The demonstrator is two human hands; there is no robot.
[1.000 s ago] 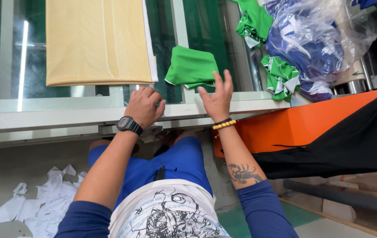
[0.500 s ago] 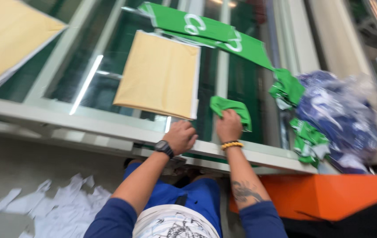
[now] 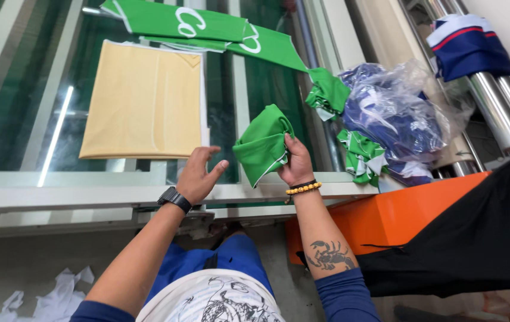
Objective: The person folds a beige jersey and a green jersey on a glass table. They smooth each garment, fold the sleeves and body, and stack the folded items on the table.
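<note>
Gripping green cloth (image 3: 263,146), right hand (image 3: 295,164) nears plastic bag (image 3: 395,110) of blue garments.

I see one package: a crumpled clear plastic bag (image 3: 398,113) stuffed with blue cloth. It lies at the bench's right edge, beside green fabric pieces.

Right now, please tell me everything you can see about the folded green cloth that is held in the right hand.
The folded green cloth is bright green fabric, smooth-looking, with a thin white edge along its lower fold. It is bunched into a loose, thick bundle and held up above the glass table. The right hand grips its right side; the left hand is open beside it, not touching.
</note>
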